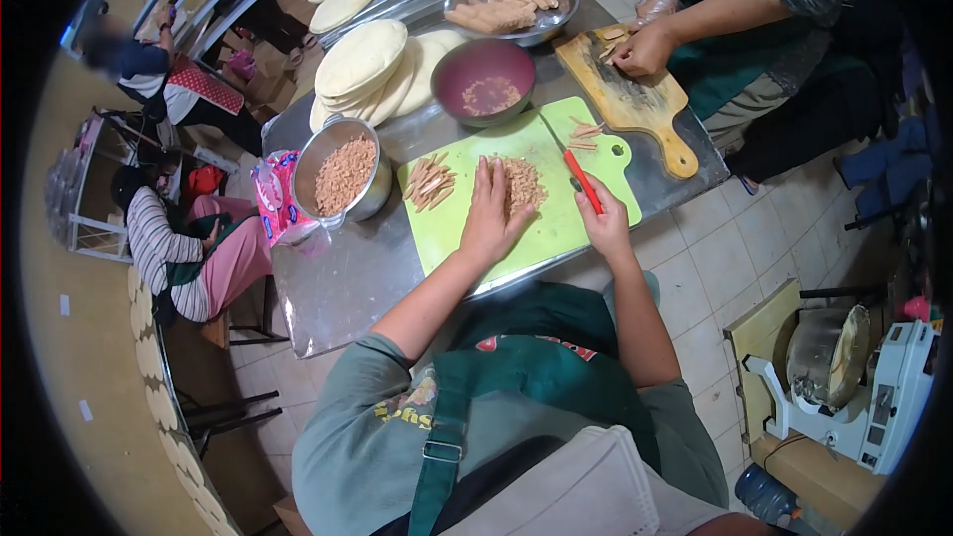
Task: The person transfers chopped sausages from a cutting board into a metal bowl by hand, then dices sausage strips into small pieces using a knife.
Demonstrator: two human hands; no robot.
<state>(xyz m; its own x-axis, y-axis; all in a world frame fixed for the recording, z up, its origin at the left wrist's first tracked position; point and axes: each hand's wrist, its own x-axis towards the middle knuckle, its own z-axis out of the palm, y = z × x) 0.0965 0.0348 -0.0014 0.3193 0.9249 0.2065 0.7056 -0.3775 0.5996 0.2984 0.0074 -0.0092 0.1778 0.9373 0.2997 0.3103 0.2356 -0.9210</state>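
On a lime-green cutting board (457, 238) lies a heap of finely chopped sausage (523, 188). My left hand (486, 210) rests flat against the heap's left side, fingers stretched out. My right hand (608, 221) grips a knife (584, 182) by its red and black handle, blade pointing away from me, right of the heap. Left of my left hand are cut sausage strips (429, 183). A few more strips (586, 133) lie near the board's far right corner, beyond the knife.
A metal pot (381, 179) of chopped sausage stands left; a purple bowl (501, 62) and a steel bowl (568, 2) of sausages stand behind. Flatbreads (362, 55) are stacked back left. At right, a co-worker's hands (645, 48) work over a wooden board (645, 117).
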